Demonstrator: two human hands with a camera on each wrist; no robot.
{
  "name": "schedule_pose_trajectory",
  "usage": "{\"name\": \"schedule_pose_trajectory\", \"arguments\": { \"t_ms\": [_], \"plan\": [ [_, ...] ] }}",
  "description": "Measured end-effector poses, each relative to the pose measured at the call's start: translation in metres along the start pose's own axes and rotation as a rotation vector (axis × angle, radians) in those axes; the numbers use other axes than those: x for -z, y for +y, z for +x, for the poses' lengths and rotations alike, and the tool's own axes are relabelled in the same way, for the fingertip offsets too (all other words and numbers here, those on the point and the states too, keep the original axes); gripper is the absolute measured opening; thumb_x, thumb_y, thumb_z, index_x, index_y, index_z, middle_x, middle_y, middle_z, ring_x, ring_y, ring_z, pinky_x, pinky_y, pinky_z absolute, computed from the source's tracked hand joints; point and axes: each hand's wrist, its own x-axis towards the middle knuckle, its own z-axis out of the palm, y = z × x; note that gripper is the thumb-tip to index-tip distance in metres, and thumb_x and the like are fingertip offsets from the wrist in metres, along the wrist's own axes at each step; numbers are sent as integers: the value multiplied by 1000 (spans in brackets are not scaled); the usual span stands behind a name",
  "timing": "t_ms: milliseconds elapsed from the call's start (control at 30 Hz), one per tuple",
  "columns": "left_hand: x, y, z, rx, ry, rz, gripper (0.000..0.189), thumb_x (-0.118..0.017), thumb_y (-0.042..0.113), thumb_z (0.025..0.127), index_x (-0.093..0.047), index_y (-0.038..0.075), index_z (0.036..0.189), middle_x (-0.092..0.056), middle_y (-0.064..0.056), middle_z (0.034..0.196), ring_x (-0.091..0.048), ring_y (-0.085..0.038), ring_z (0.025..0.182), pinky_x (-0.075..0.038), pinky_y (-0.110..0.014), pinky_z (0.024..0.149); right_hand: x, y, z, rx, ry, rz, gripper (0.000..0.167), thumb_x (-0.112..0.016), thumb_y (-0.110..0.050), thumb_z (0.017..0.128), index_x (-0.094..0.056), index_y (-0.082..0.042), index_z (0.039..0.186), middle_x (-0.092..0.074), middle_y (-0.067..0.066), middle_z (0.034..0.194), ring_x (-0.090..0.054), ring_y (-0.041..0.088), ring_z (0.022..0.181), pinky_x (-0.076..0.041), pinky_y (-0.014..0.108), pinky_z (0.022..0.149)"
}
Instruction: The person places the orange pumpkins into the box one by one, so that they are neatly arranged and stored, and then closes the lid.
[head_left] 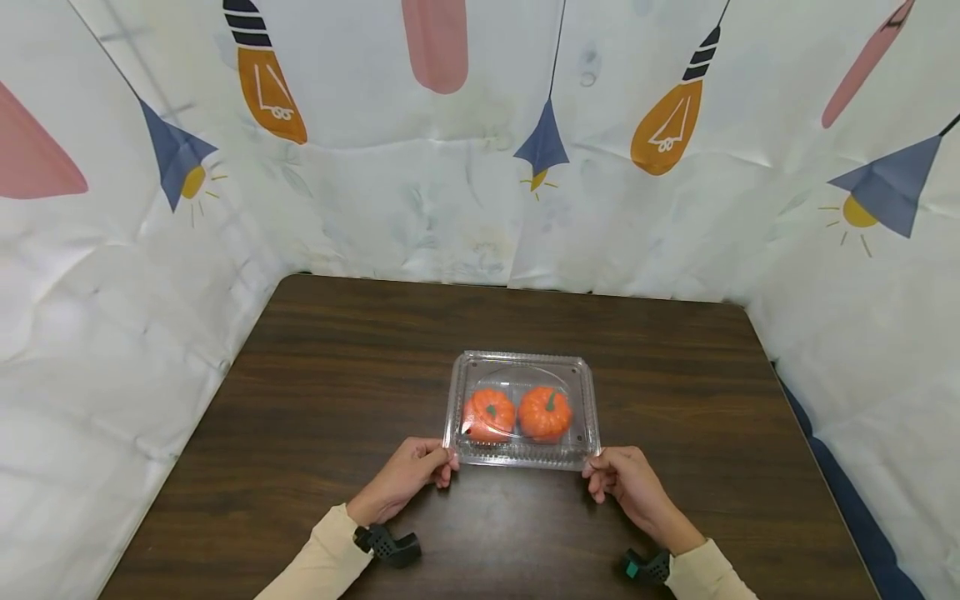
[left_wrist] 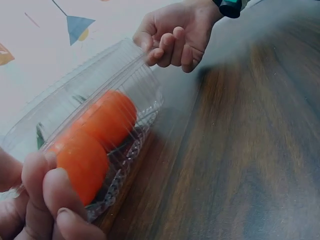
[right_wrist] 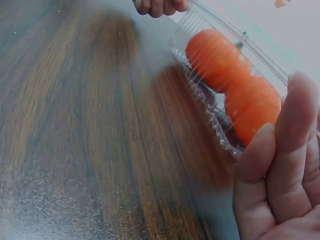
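A clear plastic clamshell box (head_left: 525,454) with its lid down sits near the middle of the table. Inside it lie two small orange pumpkins (head_left: 545,414) with green stems, side by side. My left hand (head_left: 412,475) pinches the box's near left corner between thumb and fingers. At the near right corner, my right hand (head_left: 624,481) pinches the rim in the same way. In the left wrist view the pumpkins (left_wrist: 112,117) show through the ribbed side wall, with the right hand (left_wrist: 175,37) at the far corner. Curled fingers (right_wrist: 290,150) fill the right wrist view's lower right.
The dark wood-grain table (head_left: 360,350) reaches back to a white curtain (head_left: 420,208) printed with lamps and bulbs, which hangs on the left, back and right. Dark blue cloth (head_left: 847,492) shows beyond the table's right edge. Each wrist wears a black camera mount (head_left: 388,546).
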Motion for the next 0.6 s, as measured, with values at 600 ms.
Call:
{"name": "schedule_pose_trajectory", "arguments": {
  "t_ms": [600],
  "plan": [
    [10, 5, 0, 13, -105, 27, 32, -52, 14, 105, -66, -16, 105, -69, -3, 85, -65, -10, 77, -59, -24, 73, 5, -2, 0, -37, -63, 29, 34, -48, -8, 102, -77, -16, 86, -75, -7, 78, -72, 6, 70, -62, 24, 69]
  ]
}}
